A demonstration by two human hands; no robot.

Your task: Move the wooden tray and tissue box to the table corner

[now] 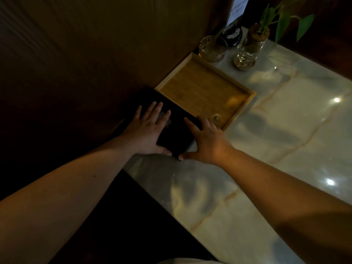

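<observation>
A flat black tissue box (176,135) lies on the marble table (285,149), against the dark wall on the left. My left hand (148,128) rests flat on its top, thumb along the near edge. My right hand (204,141) grips the box's right side, fingers over its far right corner and thumb at the near corner. The wooden tray (202,88), light bamboo with a low rim, sits right behind the box along the wall, touching or nearly touching it. A small round object lies in the tray's near corner.
Past the tray in the table corner stand a glass ashtray (212,48), a dark round object (231,36) and a glass vase (248,49) holding a green plant (285,18). The table's near left edge (152,189) drops off into darkness.
</observation>
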